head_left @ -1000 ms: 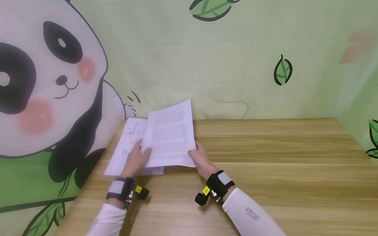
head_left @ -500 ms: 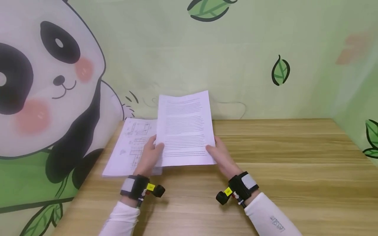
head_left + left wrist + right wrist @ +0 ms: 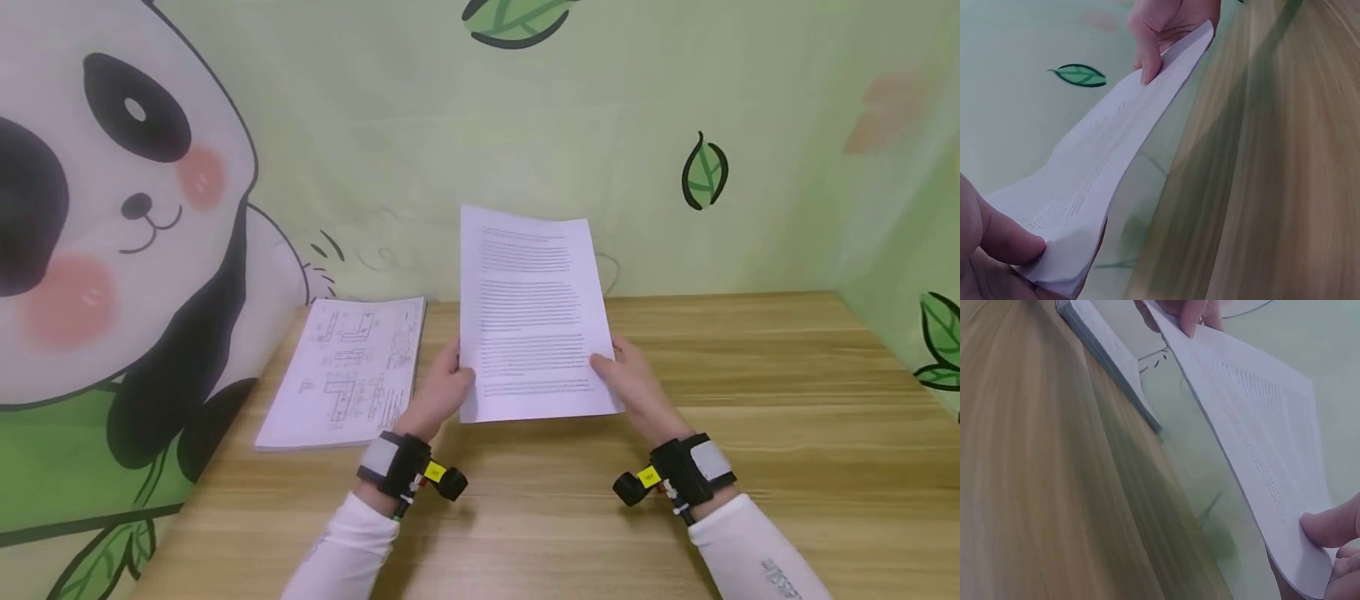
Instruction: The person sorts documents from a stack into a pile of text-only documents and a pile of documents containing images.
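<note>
Printed white paper, covered in lines of text, is held up above the table between both hands. My left hand pinches its left edge near the bottom, thumb on the printed face. On the opposite edge, my right hand pinches it the same way. Both wrist views show the paper bowed a little, each thumb pressing on top and the fingers behind mostly hidden. To the left lies a stack of paper with technical drawings on its top sheet.
The wooden table reaches back to a pale green cloth backdrop printed with leaves and a big panda. Each wrist wears a black strap with a small camera, the left camera and right camera jutting inward.
Both hands have carried the printed paper rightward and slightly up, away from the stack. The top drawing sheet, partly covered before, now shows fully.
</note>
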A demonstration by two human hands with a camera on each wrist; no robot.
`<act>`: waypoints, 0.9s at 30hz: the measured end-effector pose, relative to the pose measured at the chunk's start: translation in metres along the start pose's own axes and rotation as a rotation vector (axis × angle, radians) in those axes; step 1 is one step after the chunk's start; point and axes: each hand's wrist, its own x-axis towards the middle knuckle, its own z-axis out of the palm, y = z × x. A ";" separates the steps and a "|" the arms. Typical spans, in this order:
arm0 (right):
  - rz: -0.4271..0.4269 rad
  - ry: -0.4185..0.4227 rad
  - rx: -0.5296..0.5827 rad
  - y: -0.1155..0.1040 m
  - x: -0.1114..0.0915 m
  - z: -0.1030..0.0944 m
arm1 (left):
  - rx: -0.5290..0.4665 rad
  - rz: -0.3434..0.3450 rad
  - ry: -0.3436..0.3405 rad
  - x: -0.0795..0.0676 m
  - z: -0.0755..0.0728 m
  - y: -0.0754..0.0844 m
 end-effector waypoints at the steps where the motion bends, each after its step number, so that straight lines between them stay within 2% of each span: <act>1: -0.003 0.003 -0.008 0.002 -0.001 -0.006 | -0.001 0.005 -0.017 0.001 0.005 0.001; 7: -0.036 0.044 -0.083 0.011 -0.010 -0.039 | -0.011 0.010 -0.079 0.010 0.035 0.002; 15: -0.024 0.092 -0.172 0.013 -0.015 -0.077 | -0.137 -0.059 -0.127 0.020 0.068 -0.003; 21: 0.010 0.111 -0.244 0.020 -0.018 -0.106 | -0.087 -0.039 -0.199 0.026 0.097 -0.005; 27: 0.027 0.097 -0.295 0.032 -0.021 -0.129 | -0.036 -0.019 -0.173 0.023 0.123 -0.010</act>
